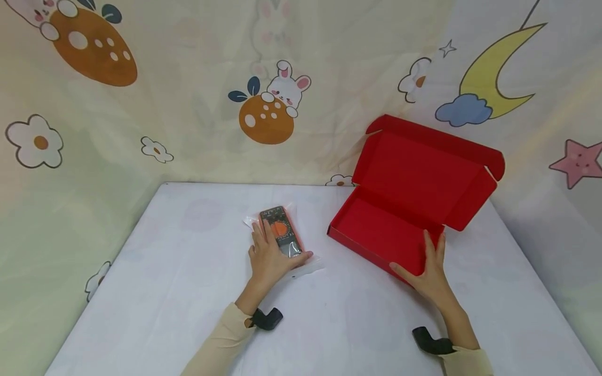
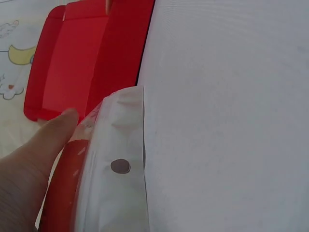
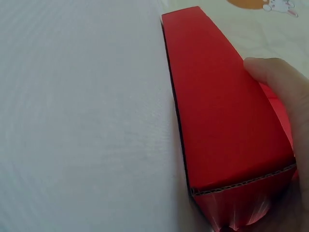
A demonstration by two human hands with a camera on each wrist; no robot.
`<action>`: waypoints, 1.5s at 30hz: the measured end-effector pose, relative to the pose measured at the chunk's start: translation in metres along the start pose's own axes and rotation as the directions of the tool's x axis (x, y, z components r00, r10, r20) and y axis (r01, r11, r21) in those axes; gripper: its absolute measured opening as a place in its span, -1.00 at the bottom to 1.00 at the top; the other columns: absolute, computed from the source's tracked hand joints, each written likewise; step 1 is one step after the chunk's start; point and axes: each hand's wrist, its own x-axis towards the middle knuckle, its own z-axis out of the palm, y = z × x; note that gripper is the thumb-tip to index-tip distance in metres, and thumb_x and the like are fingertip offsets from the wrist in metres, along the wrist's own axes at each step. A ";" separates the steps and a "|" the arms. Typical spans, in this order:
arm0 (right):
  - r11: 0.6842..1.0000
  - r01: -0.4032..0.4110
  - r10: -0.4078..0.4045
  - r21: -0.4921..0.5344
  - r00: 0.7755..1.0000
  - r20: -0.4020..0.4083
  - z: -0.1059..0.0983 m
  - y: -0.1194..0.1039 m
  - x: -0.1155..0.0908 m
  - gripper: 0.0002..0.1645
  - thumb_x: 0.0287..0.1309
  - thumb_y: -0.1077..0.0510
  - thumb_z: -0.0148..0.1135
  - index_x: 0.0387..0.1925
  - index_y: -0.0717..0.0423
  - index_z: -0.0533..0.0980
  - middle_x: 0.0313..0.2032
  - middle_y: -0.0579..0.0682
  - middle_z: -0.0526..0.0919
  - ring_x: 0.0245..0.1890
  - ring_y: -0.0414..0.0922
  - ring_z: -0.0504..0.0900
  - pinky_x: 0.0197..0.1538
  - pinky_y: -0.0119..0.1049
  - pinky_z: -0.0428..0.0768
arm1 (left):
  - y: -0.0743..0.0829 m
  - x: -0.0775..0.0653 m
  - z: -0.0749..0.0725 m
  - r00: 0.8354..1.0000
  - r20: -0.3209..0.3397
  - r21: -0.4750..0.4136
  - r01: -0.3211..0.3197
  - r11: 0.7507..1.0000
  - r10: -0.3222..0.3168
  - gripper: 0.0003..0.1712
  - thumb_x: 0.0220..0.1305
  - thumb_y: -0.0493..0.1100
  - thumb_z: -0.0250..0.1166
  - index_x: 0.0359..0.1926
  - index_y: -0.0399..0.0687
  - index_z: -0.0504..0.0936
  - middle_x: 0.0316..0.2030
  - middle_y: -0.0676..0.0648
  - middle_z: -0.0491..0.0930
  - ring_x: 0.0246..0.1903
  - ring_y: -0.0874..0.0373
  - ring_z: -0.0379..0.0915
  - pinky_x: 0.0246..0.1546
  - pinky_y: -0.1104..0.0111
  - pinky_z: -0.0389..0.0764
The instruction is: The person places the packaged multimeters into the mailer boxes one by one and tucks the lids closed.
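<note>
A multimeter (image 1: 280, 228) with an orange dial and orange rim lies in a clear plastic bag (image 1: 308, 267) on the table. My left hand (image 1: 269, 261) spreads across its lower left part, fingers extended on the left side and thumb out past the lower right edge. In the left wrist view, that thumb (image 2: 53, 137) lies along the bagged multimeter's orange side (image 2: 67, 179). To the right stands a red cardboard box (image 1: 383, 222), its lid raised. My right hand (image 1: 430, 279) holds the box's near right corner, with its thumb (image 3: 270, 72) at the front wall's top edge.
The raised lid (image 1: 418, 167) leans back near the cloth backdrop (image 1: 202, 104), which is printed with cartoon rabbits and flowers. A white table surface (image 1: 188, 292) lies under everything. Black wrist straps (image 1: 267, 319) sit at both cuffs.
</note>
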 end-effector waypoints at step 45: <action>0.976 -0.014 0.017 0.216 1.000 -0.014 0.003 0.013 0.000 0.32 0.00 0.19 0.42 0.55 -0.05 -0.28 0.49 -0.06 -0.67 0.45 0.25 -0.28 0.19 0.41 0.26 | -0.001 0.008 -0.010 0.996 0.046 -0.056 -0.079 0.995 0.081 0.26 -0.19 0.21 0.53 0.44 -0.30 0.17 0.47 -0.38 -0.06 0.29 -0.33 0.18 0.12 -0.23 0.38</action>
